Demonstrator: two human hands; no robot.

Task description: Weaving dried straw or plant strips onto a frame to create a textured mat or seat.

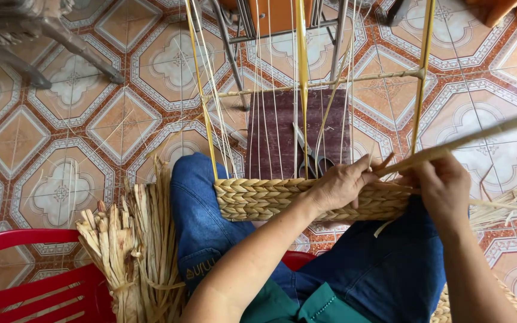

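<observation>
- Nearest the camera, a red plastic chair [25, 287] shows at the lower left, with a bundle of dried straw-coloured leaves [130, 251] leaning beside the person's jeans-clad knee [201, 209].
- Across the lap lies the woven basket band [252, 198], a plaited strip of pale fibre, touching both knees.
- The left hand [342, 182] lies over the top edge of the band, fingers curled down and pressing the weave, thumb toward the other hand.
- The right hand [444, 185] is closed around a flat pale strand [468, 140] that runs up and to the right, pinched just beside the band's right end.
- Thin upright stakes [264, 90] rise from the band, tied to a horizontal cane [318, 84].
- Behind them, scissors [312, 161] lie on a dark mat [276, 125] on the patterned tiled floor [61, 119].
</observation>
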